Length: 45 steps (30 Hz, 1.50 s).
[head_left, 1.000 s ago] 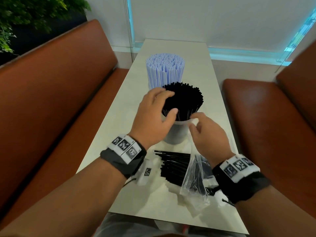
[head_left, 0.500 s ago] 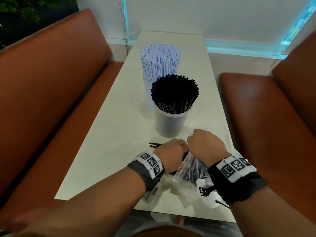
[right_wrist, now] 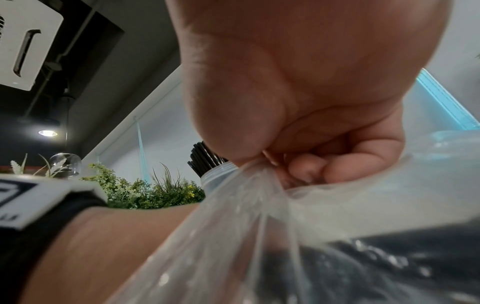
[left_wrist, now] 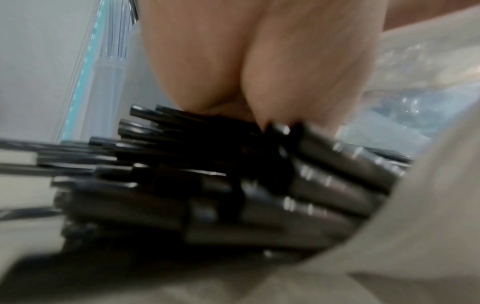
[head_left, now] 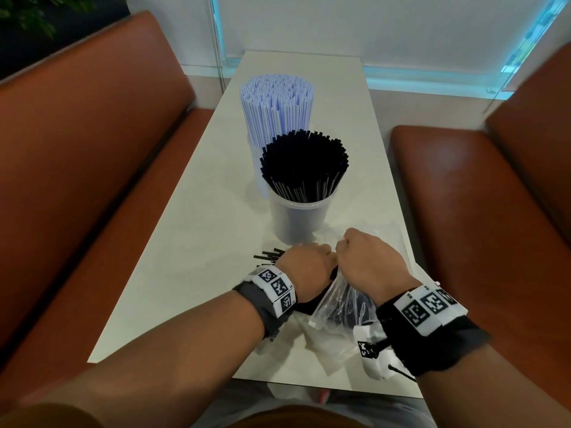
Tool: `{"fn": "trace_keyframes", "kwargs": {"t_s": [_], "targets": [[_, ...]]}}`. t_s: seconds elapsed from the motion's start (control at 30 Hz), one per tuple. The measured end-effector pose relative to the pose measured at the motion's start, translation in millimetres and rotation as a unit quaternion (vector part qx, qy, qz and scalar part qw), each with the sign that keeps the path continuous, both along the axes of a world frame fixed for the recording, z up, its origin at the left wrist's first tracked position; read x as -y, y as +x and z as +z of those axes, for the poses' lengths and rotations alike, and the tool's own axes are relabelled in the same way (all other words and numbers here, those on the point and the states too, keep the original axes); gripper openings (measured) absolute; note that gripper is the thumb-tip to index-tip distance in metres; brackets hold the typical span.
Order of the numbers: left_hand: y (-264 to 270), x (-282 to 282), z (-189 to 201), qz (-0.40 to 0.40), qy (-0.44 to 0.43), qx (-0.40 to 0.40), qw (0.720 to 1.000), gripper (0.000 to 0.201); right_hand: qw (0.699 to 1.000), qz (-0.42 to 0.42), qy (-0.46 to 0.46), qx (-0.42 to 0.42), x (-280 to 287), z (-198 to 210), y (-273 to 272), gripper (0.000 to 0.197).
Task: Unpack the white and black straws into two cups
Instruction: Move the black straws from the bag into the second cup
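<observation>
Emptying the crinkled clear plastic bag (head_left: 335,301) is in hand: the right hand (head_left: 367,261) pinches its mouth while the left hand (head_left: 304,270) grips the remaining loose black straws (left_wrist: 233,174) on the pale tabletop (head_left: 191,242). Next, that bundle should be lifted into the translucent cup of black straws (head_left: 298,220), just beyond.

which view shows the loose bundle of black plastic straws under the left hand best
The left wrist view: the bundle of black plastic straws fills the frame beneath the left hand. The head view shows only a few tips beyond that hand. The right wrist view shows a dark blur through the clear plastic bag.
</observation>
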<state>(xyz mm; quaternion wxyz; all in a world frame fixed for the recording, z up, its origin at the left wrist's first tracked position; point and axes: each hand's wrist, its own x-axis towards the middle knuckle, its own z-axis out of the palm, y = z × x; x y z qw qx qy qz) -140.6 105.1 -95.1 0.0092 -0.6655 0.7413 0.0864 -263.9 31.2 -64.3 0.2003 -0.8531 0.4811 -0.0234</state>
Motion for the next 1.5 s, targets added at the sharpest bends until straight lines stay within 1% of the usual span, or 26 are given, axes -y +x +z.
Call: {"fn": "trace_keyframes", "kwargs": {"t_s": [0.1,0.2,0.27,0.37,0.4,0.5,0.6,0.63,0.67,0.7,0.73,0.8,0.83,0.87,0.93,1.03,1.07,1.1,1.2,1.23,1.27,1.3,1.37,1.4,1.43,1.5], "targets": [[15,-7,2,0.005,-0.034,0.026,0.999,0.024,1.000,-0.018,-0.015,0.000,1,2,0,0.024],[39,-20,4,0.029,-0.052,0.028,0.998,0.025,1.000,-0.023,-0.018,-0.002,2,3,-1,0.027],[55,-32,3,0.044,-0.054,0.031,0.997,0.026,0.999,-0.029,-0.015,0.002,2,1,-2,0.025],[78,-51,-2,0.083,-0.048,0.034,0.995,0.031,0.999,-0.048,-0.002,0.025,3,-3,-4,0.014],[85,-58,-5,0.099,-0.044,0.030,0.994,0.031,0.998,-0.051,-0.001,0.039,3,-4,-5,0.016],[103,-77,-13,0.162,-0.034,-0.010,0.986,0.023,0.997,-0.039,-0.010,0.063,2,-8,-7,0.024],[111,-89,-18,0.216,-0.040,-0.061,0.974,0.023,0.998,-0.039,0.006,0.046,0,-9,-6,0.024],[111,-90,-18,0.227,-0.049,-0.076,0.970,0.025,0.997,-0.043,0.003,0.064,-1,-8,-6,0.028],[110,-91,-18,0.234,-0.059,-0.090,0.966,0.029,0.992,-0.049,-0.011,0.115,-3,-6,-4,0.035],[108,-91,-17,0.237,-0.069,-0.104,0.963,0.034,0.979,-0.054,-0.026,0.195,-7,-3,-2,0.040],[106,-90,-17,0.238,-0.078,-0.117,0.961,0.037,0.953,-0.053,-0.036,0.294,-12,1,0,0.042],[98,-85,-13,0.238,-0.097,-0.136,0.957,0.041,0.886,-0.041,-0.021,0.462,-22,8,6,0.042],[92,-82,-11,0.235,-0.109,-0.144,0.955,0.042,0.858,-0.038,-0.001,0.512,-28,10,10,0.042],[87,-78,-7,0.227,-0.122,-0.151,0.954,0.043,0.839,-0.041,0.018,0.542,-32,13,13,0.040],[75,-71,3,0.189,-0.142,-0.151,0.960,0.043,0.815,-0.060,0.046,0.575,-37,17,18,0.034],[59,-65,15,0.129,-0.147,-0.109,0.975,0.035,0.785,-0.099,0.082,0.606,-31,23,20,0.023],[55,-63,19,0.119,-0.148,-0.095,0.977,0.032,0.785,-0.103,0.088,0.605,-28,23,19,0.023],[51,-59,22,0.114,-0.154,-0.087,0.978,0.030,0.795,-0.098,0.094,0.591,-26,23,19,0.025],[38,-49,34,0.104,-0.185,-0.072,0.975,0.032,0.864,-0.044,0.115,0.488,-28,19,24,0.025],[34,-46,37,0.101,-0.194,-0.067,0.974,0.035,0.872,-0.027,0.123,0.472,-29,18,25,0.021],[33,-45,39,0.098,-0.201,-0.065,0.972,0.038,0.868,-0.023,0.121,0.481,-30,18,24,0.015],[33,-46,40,0.096,-0.206,-0.065,0.972,0.039,0.852,-0.033,0.111,0.511,-30,20,23,0.009],[35,-47,41,0.097,-0.206,-0.066,0.971,0.041,0.813,-0.077,0.070,0.573,-26,24,17,0.012],[35,-47,41,0.100,-0.209,-0.064,0.971,0.041,0.813,-0.081,0.066,0.573,-26,26,17,0.015],[34,-46,41,0.100,-0.216,-0.063,0.969,0.041,0.829,-0.066,0.086,0.548,-27,28,19,0.019],[24,-42,41,0.088,-0.226,-0.067,0.968,0.042,0.873,-0.009,0.170,0.458,-33,28,25,0.030]]}}
